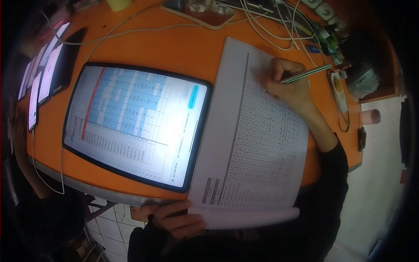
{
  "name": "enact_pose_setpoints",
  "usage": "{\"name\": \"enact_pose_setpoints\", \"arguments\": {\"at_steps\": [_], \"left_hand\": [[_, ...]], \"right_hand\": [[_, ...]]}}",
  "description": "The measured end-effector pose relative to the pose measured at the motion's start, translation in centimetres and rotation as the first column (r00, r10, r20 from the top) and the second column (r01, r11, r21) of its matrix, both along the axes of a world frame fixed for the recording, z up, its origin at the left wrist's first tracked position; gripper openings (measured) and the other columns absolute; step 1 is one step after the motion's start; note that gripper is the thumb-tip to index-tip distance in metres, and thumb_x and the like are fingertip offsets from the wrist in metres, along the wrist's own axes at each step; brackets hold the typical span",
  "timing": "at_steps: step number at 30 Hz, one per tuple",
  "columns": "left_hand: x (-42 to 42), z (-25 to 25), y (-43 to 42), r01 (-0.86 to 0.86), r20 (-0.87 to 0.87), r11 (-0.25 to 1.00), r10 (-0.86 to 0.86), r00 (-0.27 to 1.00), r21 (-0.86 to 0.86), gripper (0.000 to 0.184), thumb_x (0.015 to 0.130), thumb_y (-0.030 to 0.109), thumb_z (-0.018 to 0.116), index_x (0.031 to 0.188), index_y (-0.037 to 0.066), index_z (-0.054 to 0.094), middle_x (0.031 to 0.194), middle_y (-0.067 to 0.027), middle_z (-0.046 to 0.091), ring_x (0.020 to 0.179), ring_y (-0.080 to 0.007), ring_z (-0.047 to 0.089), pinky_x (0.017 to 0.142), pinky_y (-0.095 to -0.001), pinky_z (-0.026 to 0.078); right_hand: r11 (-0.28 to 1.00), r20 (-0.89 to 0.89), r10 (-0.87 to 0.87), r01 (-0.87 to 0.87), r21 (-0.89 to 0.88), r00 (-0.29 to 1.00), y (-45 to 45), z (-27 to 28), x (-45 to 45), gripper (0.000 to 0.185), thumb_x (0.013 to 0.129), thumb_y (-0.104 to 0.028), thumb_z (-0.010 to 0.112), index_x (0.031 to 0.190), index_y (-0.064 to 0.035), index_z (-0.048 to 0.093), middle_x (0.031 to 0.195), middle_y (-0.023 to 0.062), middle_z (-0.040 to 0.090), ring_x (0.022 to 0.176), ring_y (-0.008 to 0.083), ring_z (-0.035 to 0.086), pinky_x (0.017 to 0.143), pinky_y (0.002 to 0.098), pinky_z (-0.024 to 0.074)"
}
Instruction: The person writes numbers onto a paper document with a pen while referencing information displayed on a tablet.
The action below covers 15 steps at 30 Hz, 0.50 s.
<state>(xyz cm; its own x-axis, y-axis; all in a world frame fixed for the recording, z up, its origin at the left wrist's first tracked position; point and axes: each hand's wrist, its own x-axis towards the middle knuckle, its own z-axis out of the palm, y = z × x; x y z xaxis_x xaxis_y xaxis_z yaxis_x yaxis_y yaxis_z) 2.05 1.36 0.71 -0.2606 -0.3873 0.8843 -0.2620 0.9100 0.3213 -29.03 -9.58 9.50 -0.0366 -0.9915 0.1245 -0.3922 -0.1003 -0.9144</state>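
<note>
Nearest, the left hand (179, 218), its fingers loosely curled, holds the left end of the rolled near edge of a matte white paper sheaf (262, 144) printed with a fine grid, which lies on the smooth orange counter (152, 46). Just left lies a glossy, round-cornered tablet (139, 126). Farther right, the right hand (286, 85), fingers bent closed, grips a slim striped pen (305, 74) over the sheaf. Beyond, thin white cables (251, 22) loop.
</note>
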Motion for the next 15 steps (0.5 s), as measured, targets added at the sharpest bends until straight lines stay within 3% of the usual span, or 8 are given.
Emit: {"name": "enact_pose_setpoints", "arguments": {"at_steps": [1, 2, 4, 5, 8, 10, 15], "left_hand": [[0.25, -0.07, 0.1, 0.037, 0.027, 0.999, -0.038, 0.999, 0.017, 0.023, 0.074, 0.045, 0.059, 0.091, 0.031, 0.052, 0.092, 0.0145, 0.053, 0.096, -0.008, 0.052, 0.106, -0.0383, 0.012], [0.23, -0.04, 0.05, 0.035, 0.029, 0.999, -0.035, 0.999, 0.018, 0.023, 0.074, 0.045, 0.059, 0.091, 0.031, 0.052, 0.092, 0.0145, 0.053, 0.096, -0.008, 0.052, 0.106, -0.0383, 0.012], [-0.06, 0.06, -0.11, 0.069, -0.005, 0.998, -0.069, 0.998, 0.004, 0.024, 0.075, 0.04, 0.061, 0.094, 0.028, 0.053, 0.095, 0.0116, 0.053, 0.097, -0.01, 0.052, 0.102, -0.0338, 0.025], [-0.04, 0.15, -0.13, 0.066, -0.004, 0.998, -0.066, 0.998, 0.006, 0.024, 0.075, 0.04, 0.061, 0.094, 0.028, 0.053, 0.095, 0.0116, 0.053, 0.097, -0.01, 0.052, 0.102, -0.0338, 0.025], [0.43, 0.41, -0.11, 0.261, -0.074, 0.946, -0.252, 0.965, 0.192, 0.027, 0.074, 0.035, 0.064, 0.096, 0.024, 0.053, 0.097, 0.0095, 0.053, 0.097, -0.0124, 0.052, 0.09, -0.026, 0.037], [0.41, 0.28, 0.05, 0.186, 0.012, 0.976, -0.188, 0.982, 0.116, 0.028, 0.073, 0.034, 0.065, 0.096, 0.023, 0.054, 0.097, 0.0081, 0.052, 0.097, -0.0133, 0.052, 0.085, -0.0234, 0.042], [0.14, 0.51, -0.29, 0.139, -0.003, 0.988, -0.139, 0.99, 0.066, 0.03, 0.072, 0.031, 0.066, 0.097, 0.021, 0.054, 0.097, 0.0063, 0.052, 0.097, -0.0143, 0.052, 0.08, -0.0212, 0.046]], "right_hand": [[1.0, 0.04, 0.0, 0.0, -0.006, 0.999, 0.02, -0.04, -0.12, 0.035, 0.07, 0.001, 0.064, 0.053, -0.0094, 0.036, 0.045, -0.0007, 0.046, 0.038, 0.0028, 0.046, 0.034, 0.0149, 0.0323], [1.0, 0.043, 0.003, -0.003, -0.005, 0.999, 0.0, -0.12, -0.23, 0.035, 0.07, 0.001, 0.064, 0.053, -0.0094, 0.036, 0.045, -0.0007, 0.046, 0.038, 0.0028, 0.046, 0.034, 0.0149, 0.0323], [1.0, -0.024, 0.026, -0.027, -0.017, 0.999, -0.06, -0.25, -0.56, 0.036, 0.07, 0.001, 0.064, 0.053, -0.0097, 0.035, 0.045, -0.0008, 0.046, 0.038, 0.003, 0.047, 0.033, 0.0151, 0.0324], [0.999, -0.022, 0.03, -0.03, -0.016, 0.999, -0.01, -0.24, -0.65, 0.036, 0.07, 0.001, 0.064, 0.053, -0.0097, 0.035, 0.045, -0.0008, 0.046, 0.038, 0.003, 0.047, 0.033, 0.0151, 0.0324], [1.0, -0.035, 0.012, -0.012, 0.006, 0.999, -0.06, -0.41, -0.45, 0.036, 0.069, 0.003, 0.064, 0.052, -0.0097, 0.034, 0.047, -0.0021, 0.045, 0.04, 0.002, 0.044, 0.035, 0.0153, 0.0308], [0.983, -0.195, 0.018, -0.053, -0.176, 0.981, -0.15, -0.7, -0.42, 0.037, 0.067, 0.006, 0.063, 0.051, -0.0097, 0.034, 0.05, -0.0033, 0.043, 0.042, 0.0011, 0.039, 0.038, 0.0159, 0.0286], [0.994, -0.136, -0.006, -0.008, -0.105, 0.991, -0.04, -0.49, -0.16, 0.037, 0.066, 0.008, 0.062, 0.051, -0.01, 0.034, 0.051, -0.0036, 0.043, 0.043, 0.0008, 0.038, 0.039, 0.016, 0.0281]]}}
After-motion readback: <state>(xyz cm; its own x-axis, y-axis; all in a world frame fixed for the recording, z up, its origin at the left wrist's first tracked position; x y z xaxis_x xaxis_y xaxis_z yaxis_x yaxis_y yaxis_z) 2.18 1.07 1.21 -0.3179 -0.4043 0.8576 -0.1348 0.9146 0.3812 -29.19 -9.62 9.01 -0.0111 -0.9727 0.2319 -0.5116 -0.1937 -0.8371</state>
